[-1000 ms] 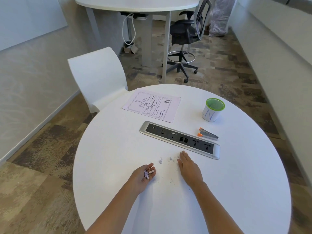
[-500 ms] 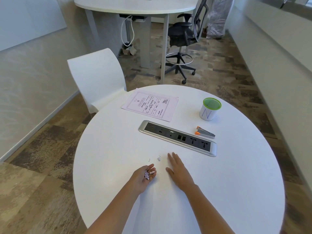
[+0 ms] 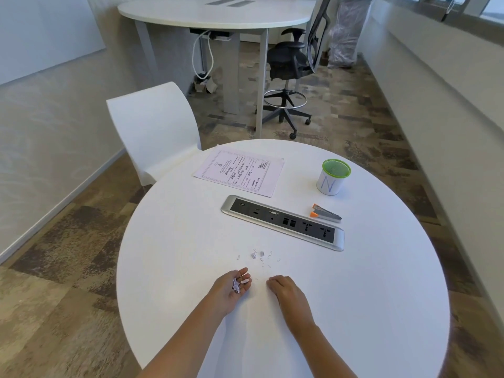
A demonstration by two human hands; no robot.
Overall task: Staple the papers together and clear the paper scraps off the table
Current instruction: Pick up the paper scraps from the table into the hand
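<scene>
**Recorder:** Which reference was fixed for this entry?

**Observer:** The socket panel (image 3: 283,222) set into the round table (image 3: 381,296) was taken as the landmark. All positions were logged against it.

**Recorder:** Left hand?

**Observer:** The left hand (image 3: 231,286) was noted on the near side of the panel, below its left end, palm up. Its fingers were cupped narrowly around the held scraps (image 3: 236,285), a small crumpled white-and-lilac clump lying in the palm.

**Recorder:** Right hand?

**Observer:** The right hand (image 3: 286,291) was also recorded on the near side, roughly level with the panel's middle. It was palm down, fingers curled under, knuckles up, tips on the tabletop. Whether anything was pinched beneath them could not be told.

**Recorder:** What was left on the surface?

**Observer:** The loose scraps (image 3: 257,255) were found between the panel and the two hands, nearer the hands and touched by neither. Two small crumpled bits and several thin bent slivers were counted (too small to be identified).

**Recorder:** Papers and stapler?

**Observer:** The papers (image 3: 238,173) were logged flat on the far side of the panel, beyond its left end, printed face up. Whether they were joined could not be read. The stapler (image 3: 326,214), grey with orange ends, was seen lying just beyond the panel's right half, apart from it. A white cup with a green rim (image 3: 333,177) was noted farther beyond the stapler.
</scene>
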